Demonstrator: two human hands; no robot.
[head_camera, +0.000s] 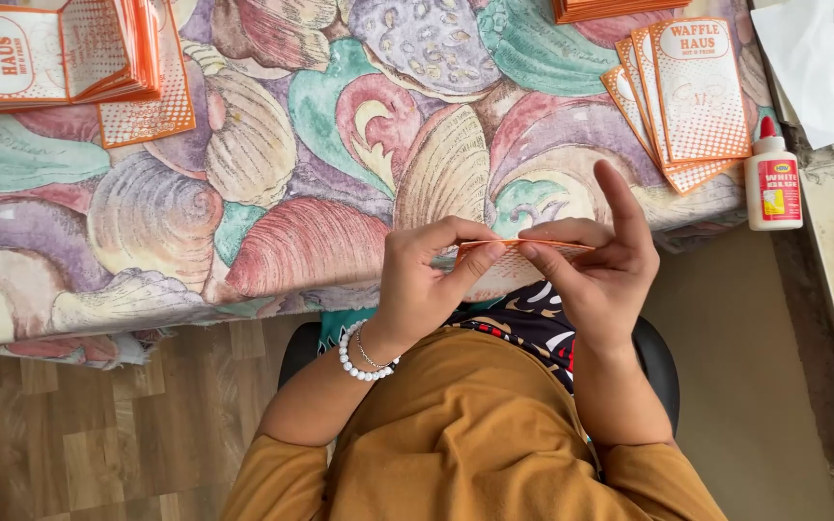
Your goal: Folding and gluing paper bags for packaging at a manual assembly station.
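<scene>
hands meet just off the near edge of the shell-patterned tablecloth (243, 193): left hand (417, 285) and right hand (596, 270) each pinch one end of a flat orange-and-white printed paper sleeve (523, 249), its long axis running left to right between them, right forefinger raised.

Between your left hand (417, 285) and right hand (598, 270) you pinch an orange-and-white paper sleeve (518, 249) with a fine checked print. The tablecloth (291, 183) shows large seashells in pink, lilac, teal and cream. Matching orange-and-white sleeves lie in a fanned pile (687, 96) and a stack (60, 53). The glue bottle (773, 178) is white with a red cap. Your bracelet (354, 359) is white beads; your top (475, 434) is mustard.
</scene>
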